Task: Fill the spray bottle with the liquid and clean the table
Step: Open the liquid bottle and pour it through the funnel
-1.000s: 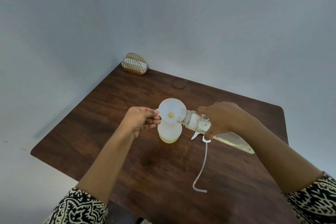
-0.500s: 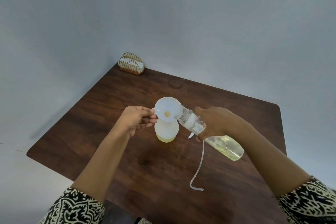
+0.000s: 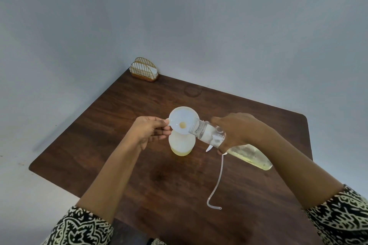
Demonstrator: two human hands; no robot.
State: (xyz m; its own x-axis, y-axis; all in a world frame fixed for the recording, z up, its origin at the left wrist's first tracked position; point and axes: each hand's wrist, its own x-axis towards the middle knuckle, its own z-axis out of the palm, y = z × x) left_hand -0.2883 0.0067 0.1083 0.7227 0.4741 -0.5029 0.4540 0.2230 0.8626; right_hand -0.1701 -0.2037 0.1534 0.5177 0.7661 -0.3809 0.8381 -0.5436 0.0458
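Pinches the funnel [image 3: 184,119] tab in the left hand [image 3: 148,131] to steady it atop the frosted spray bottle [image 3: 181,145] standing on the table [image 3: 119,125], wraps the right hand [image 3: 239,131] round the tilted liquid bottle [image 3: 251,156], mouth at the funnel rim for pouring, and so hides the sprayer head [image 3: 208,148] but for a sliver and its dip tube [image 3: 219,177], any stream too faint to tell.

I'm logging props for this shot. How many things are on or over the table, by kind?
Bottles: 2 (spray bottle, pouring bottle)
Funnel: 1
Sprayer tube: 1
Napkin holder: 1
Total: 5
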